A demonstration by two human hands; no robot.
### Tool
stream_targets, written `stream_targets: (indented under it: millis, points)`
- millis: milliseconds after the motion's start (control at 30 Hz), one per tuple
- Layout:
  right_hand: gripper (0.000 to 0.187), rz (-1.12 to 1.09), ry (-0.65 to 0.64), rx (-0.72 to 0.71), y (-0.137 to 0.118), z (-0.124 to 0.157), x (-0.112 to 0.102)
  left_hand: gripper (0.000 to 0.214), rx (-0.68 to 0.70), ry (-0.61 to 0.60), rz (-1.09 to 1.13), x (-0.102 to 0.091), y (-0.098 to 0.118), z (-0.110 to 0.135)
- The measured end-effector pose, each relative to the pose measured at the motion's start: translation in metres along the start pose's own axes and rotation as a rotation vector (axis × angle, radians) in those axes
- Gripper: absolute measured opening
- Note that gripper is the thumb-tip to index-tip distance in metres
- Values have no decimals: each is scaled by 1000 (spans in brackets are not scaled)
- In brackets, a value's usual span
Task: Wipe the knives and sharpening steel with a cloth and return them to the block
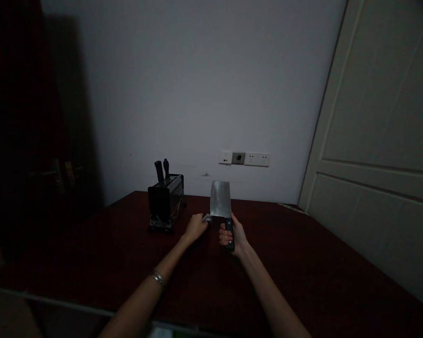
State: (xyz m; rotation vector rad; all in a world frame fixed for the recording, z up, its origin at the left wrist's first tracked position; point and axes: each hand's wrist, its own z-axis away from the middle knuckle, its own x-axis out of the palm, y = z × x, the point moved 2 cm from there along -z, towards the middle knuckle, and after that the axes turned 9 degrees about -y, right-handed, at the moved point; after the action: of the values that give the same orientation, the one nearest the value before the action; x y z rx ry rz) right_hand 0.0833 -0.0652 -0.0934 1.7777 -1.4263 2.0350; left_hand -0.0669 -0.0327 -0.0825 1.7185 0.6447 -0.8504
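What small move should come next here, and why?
Perhaps wiping the pale cloth-like piece along the cleaver: the left hand holds that piece close by the blade's lower left corner, while the right hand grips the black handle.

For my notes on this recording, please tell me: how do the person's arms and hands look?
The left hand and right hand are ungloved. No sleeves show on the left forearm or right forearm. A silvery band circles the left forearm near the wrist; bracelet or watch, I cannot tell. Nothing worn shows on the right.
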Motion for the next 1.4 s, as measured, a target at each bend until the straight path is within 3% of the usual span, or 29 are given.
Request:
stream_targets:
  millis: [100, 133, 167, 233, 300, 433, 567, 667, 767, 867, 1067, 1300, 1400]
  points:
    - [67, -21, 6, 23, 3, -1, 1, 30, -90, 217, -12, -44, -5, -8]
    - [68, -23, 16, 39, 5, -2, 2, 30, -99, 361, 10, -58, -3, -8]
    - [68, -24, 26, 55, 7, -3, 2, 29, -86, 453, 25, -68, 1, -9]
    - [69, -18, 48, 84, 11, -4, 4, 29, 7, 528, 32, -77, 15, -10]
    - [69, -1, 61, 101, 13, -5, 7, 31, 196, 432, 11, -74, 30, -9]
    - [68, 36, 69, 122, 16, -6, 11, 43, 572, 44, -81, -53, 51, 1]
    - [67, 34, 91, 78, 17, -6, 14, 23, 631, -149, -12, -48, 57, 13]
    - [66, 41, 81, 58, 17, -6, 16, 27, 605, -63, -32, -46, 62, 14]
    - [67, 74, 51, 59, 18, -6, 18, 36, 580, 130, -220, -40, 64, 6]
    - [67, 111, 32, 43, 19, -7, 19, 56, 573, 207, -432, -40, 62, -10]
    - [66, 110, -15, -11, 22, -7, 23, 62, 487, 205, -625, -62, 65, -40]
    - [65, 71, -26, -178, 9, -1, 24, 62, 666, 77, -659, -35, 83, -19]
    - [65, 70, -41, -162, 11, -1, 26, 63, 632, 63, -648, -41, 82, -30]
